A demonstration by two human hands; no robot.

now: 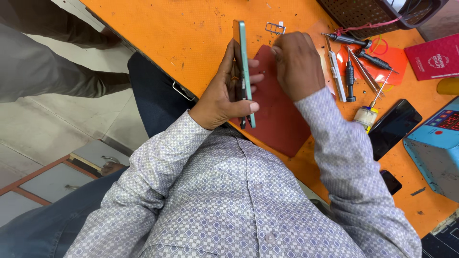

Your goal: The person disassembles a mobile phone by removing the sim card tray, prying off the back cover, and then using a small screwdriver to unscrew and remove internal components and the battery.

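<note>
Nearest the camera is the person's lilac-and-white checked shirt (224, 200), its two sleeves reaching forward over the orange work surface (191, 33).

Left hand (224, 93): the grip is closed around a slim smartphone with a pale green frame (245, 62). The phone stands on edge, upright above the surface, with the thumb on the near side and the fingertips (256, 76) wrapped over the far side.

Right hand (299, 64): positioned just beside the phone, knuckles up, with the fingers curled down and pressed together at the tips near the phone's upper edge. Whether a small part or tool is pinched between them cannot be told.

Below both hands lies a dark red rectangular mat (277, 114), flat on the surface.

Other items on the surface:
- A small metal card tray (275, 28), beyond the hands.
- Several black-handled precision screwdrivers (350, 76) and a pair of metal tweezers (366, 71), to the right of the right hand.
- A small brush with a tape-wrapped handle (367, 114).
- A second dark-screened phone (394, 126) lying flat, near the brush.
- A light blue bench device with a red digital display (437, 143), at the right edge.
- A dark perforated basket (363, 14), at the far side.
</note>
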